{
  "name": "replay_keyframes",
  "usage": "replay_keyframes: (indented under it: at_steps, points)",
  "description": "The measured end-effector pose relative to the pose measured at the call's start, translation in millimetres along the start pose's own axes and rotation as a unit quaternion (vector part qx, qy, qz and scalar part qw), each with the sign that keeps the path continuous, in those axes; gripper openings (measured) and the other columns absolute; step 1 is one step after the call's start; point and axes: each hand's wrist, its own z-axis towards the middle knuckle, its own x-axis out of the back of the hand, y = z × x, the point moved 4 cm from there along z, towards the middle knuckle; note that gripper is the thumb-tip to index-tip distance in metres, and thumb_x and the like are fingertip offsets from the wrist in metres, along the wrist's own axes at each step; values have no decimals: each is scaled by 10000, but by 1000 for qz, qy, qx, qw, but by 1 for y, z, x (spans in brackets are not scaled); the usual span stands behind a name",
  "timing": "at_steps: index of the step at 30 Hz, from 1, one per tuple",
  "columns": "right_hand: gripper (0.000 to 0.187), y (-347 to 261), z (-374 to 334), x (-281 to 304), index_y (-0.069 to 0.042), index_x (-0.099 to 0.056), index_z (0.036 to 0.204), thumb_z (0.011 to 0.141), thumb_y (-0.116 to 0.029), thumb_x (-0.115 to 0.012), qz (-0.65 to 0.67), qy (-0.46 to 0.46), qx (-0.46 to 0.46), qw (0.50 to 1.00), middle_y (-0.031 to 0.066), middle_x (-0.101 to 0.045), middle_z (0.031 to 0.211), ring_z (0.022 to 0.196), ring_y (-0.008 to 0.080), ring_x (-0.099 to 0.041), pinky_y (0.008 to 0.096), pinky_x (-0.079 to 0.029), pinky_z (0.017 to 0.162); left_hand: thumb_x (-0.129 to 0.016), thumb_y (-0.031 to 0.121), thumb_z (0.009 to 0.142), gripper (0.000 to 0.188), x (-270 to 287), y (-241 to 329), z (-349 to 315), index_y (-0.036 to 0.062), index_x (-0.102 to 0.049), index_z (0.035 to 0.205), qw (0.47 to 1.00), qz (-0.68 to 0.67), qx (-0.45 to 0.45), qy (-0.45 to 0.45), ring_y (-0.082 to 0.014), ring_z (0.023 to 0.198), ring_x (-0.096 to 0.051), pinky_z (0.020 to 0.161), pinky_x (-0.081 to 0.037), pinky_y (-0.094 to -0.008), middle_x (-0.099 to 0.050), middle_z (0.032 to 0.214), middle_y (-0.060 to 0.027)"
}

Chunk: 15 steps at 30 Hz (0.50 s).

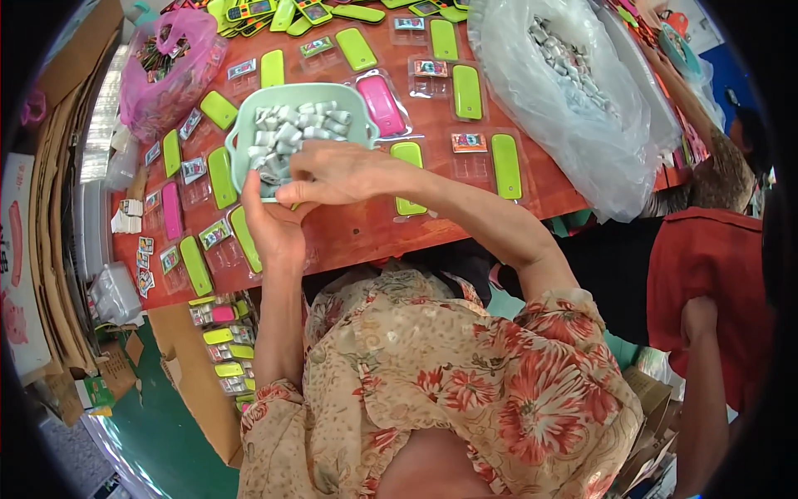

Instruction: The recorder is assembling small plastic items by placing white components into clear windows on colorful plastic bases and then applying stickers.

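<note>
A pale green plastic basin [363,106] full of small grey-and-white rolled pieces [320,119] stands on the table in front of me. My left hand [274,223] grips the basin's near left corner, its fingers at the rim. Reaching over the near side of the basin, my right hand [337,173] has its fingers curled down among the rolls, with the thumb close to my left hand. Whatever is between those fingertips is hidden. Around the basin lie clear plastic trays with green toy phones [467,91], a pink one [380,106] and small printed cards [470,143].
A big clear bag [598,141] of similar rolls lies at the right, a pink bag [162,87] at the far left. More toy phones [314,12] pile up at the back of the red table [357,237]. Cardboard [195,374] stands at lower left. Another person in red [706,283] is on the right.
</note>
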Motion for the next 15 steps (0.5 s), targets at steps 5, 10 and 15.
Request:
replay_keyframes:
  at_steps: [5,10,15]
  points:
    - [588,8,-8,8,-15,-513,1029,844,-537,-316,-43,-32,-41,998,201,-518,926,921,318,-488,383,-376,806,-479,368,822,411,-3,-14,8,87,-443,1120,999,-8,-44,-21,-179,865,-564,610,-517,-339,-546,1004,-68]
    - [669,20,-17,6,-17,-574,932,809,-614,-298,-1,-119,-32,992,250,-531,927,867,372,-520,423,-391,759,-458,366,819,440,-4,-32,6,112,-370,1167,998,-29,13,-46,-177,872,-562,559,-522,-326,-531,1016,-62]
    - [710,29,-12,4,20,-542,962,779,-641,-356,-8,-122,-28,992,207,-562,891,836,311,-542,370,-411,721,-365,398,858,460,-7,-33,10,80,-421,1186,999,-6,-30,-43,-205,953,-552,698,-505,-373,-536,1093,-81]
